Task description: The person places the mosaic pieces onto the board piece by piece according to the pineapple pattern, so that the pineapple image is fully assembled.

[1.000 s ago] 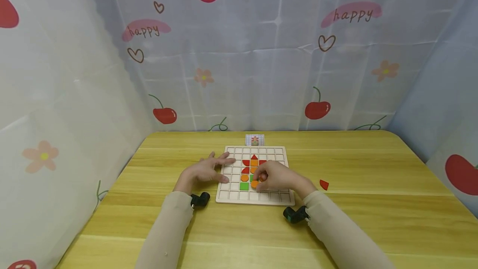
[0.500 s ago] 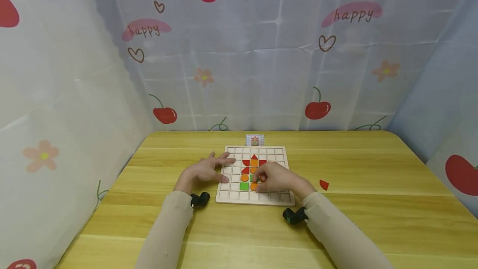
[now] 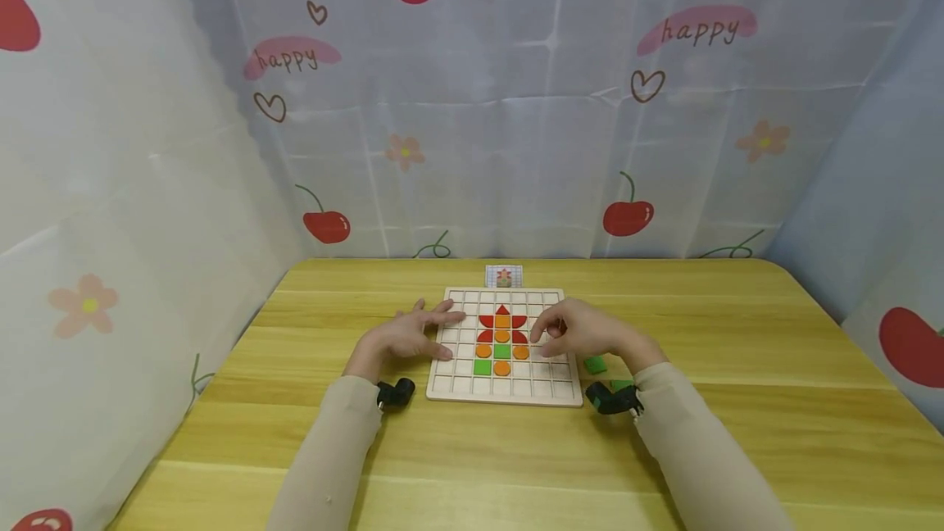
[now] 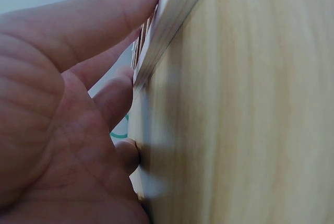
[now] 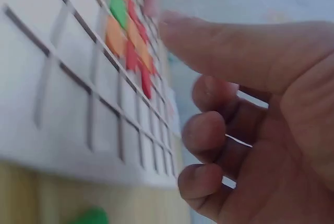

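A pale wooden grid board [image 3: 546,389] lies on the table, with a pattern of red, orange and green pieces set in its cells. My left hand [image 3: 401,337] rests at the board's left edge, thumb and fingers spread on the rim; the left wrist view shows the thumb against the board's side. Over the right part of the board is my right hand [image 3: 583,329], fingers loosely bent, with nothing seen between them. An orange disc [image 3: 501,368] sits beside a green square [image 3: 483,367] in the pattern's lowest row. Another orange disc [image 3: 520,351] lies near the right fingertips.
Loose green pieces [image 3: 595,365] lie on the table right of the board, partly behind the right wrist. A small pattern card [image 3: 504,275] lies beyond the board's far edge. A printed curtain [image 3: 472,146] stands behind the table.
My right hand has left the lower orange disc and moved right, uncovering more of the pattern and loose green pieces. It now hides the loose red quarter piece. The left hand has stayed put.
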Demonstrator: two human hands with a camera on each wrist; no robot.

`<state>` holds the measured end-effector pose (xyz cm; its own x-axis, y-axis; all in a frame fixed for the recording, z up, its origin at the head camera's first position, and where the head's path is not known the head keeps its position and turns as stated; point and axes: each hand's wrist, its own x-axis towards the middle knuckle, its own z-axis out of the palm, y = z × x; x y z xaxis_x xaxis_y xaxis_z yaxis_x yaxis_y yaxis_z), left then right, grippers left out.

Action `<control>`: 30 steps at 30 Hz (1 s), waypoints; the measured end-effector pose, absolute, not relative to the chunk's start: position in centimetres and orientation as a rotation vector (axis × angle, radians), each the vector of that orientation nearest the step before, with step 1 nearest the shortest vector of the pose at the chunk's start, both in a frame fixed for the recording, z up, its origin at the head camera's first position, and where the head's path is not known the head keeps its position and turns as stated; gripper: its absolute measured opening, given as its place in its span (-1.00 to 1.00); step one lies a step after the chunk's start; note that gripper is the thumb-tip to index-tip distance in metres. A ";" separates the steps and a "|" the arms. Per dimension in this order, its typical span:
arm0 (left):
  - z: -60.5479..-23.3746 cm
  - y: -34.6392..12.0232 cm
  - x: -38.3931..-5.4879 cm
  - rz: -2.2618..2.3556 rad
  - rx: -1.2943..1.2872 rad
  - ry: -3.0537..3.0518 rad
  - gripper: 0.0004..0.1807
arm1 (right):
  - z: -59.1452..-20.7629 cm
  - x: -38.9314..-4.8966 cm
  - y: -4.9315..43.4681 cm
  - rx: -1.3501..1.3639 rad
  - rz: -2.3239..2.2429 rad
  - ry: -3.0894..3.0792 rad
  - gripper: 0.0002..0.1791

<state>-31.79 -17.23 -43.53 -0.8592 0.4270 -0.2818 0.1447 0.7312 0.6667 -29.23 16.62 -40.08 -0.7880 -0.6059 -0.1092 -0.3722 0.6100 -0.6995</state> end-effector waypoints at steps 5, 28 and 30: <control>-43.8 -17.4 -32.0 0.897 0.432 2.526 -0.21 | -39.6 -29.7 19.3 -0.753 -0.948 2.486 -0.86; -43.7 -17.2 -31.6 0.915 0.431 2.525 -0.22 | -41.5 -29.9 24.5 -0.514 -0.955 2.328 -0.67; -43.6 -17.2 -31.6 0.920 0.434 2.524 -0.21 | -41.7 -30.0 24.5 -0.515 -0.943 2.338 -0.67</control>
